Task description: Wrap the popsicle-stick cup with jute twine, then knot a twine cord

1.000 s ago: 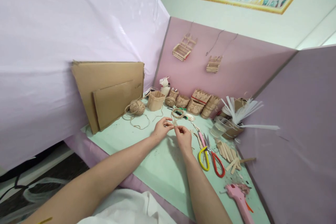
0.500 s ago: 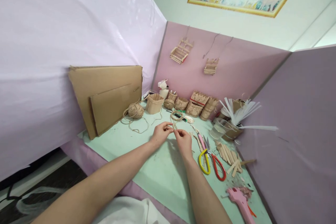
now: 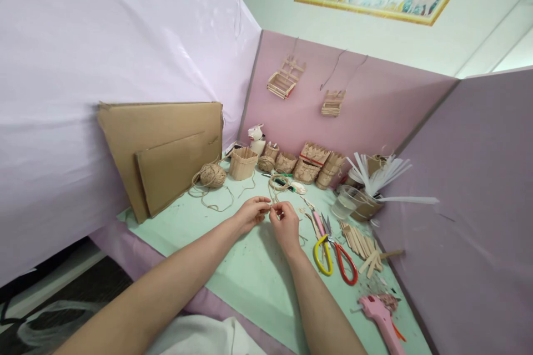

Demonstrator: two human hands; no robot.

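Pale green tabletop (image 3: 250,277), pink partition (image 3: 362,102) behind it. At the fingertips: my right hand (image 3: 286,224) has thumb and forefinger pinched together, looks like on twine (image 3: 272,193); exact bit between them is too small to tell. My left hand (image 3: 252,214) sits right beside, fingers curled in; can't tell if they grip. Loops of it lie just past my fingertips, strands running back toward me. To do it cleanly: pinch close to the end, light even tension, no yanking or the loops tangle. Further out: scissors (image 3: 331,239) spread to my right, sticks (image 3: 357,239) beyond; twine ball (image 3: 213,176) and stick-walled container (image 3: 242,164) left.
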